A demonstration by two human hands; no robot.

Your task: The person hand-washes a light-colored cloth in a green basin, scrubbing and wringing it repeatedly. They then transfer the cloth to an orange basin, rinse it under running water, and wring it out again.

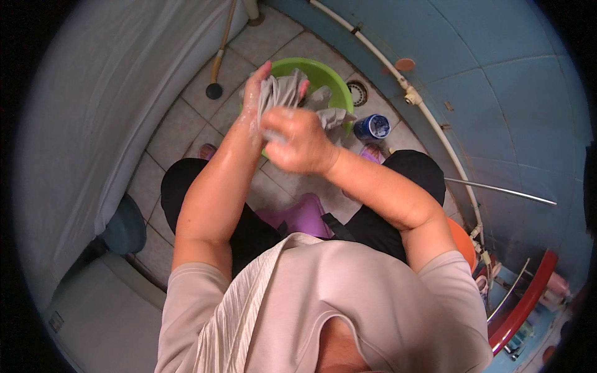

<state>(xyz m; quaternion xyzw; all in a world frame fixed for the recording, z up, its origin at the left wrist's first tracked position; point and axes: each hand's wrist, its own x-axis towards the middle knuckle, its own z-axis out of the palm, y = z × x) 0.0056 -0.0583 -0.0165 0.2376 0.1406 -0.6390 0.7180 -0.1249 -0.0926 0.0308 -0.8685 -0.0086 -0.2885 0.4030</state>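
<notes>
A wet grey cloth [281,95] is stretched over my left hand [254,95], which has soapy water on it and its thumb raised. My right hand [298,140] is bunched with bent fingers at the near edge of this cloth, a bit of cloth between its fingers. Both hands are above the near left part of a light green plastic basin [343,88] on the tiled floor. More of the grey cloth hangs in the basin and over its right rim. A blue can [372,127] with an opening at the top stands right of the basin.
A round floor drain [358,93] lies beside the basin. A long-handled tool [217,70] rests at the upper left, near a white curtain [116,93]. Pipes [429,109] run along the blue tiled wall. An orange bucket [461,242] and a purple stool [303,217] are close to my legs.
</notes>
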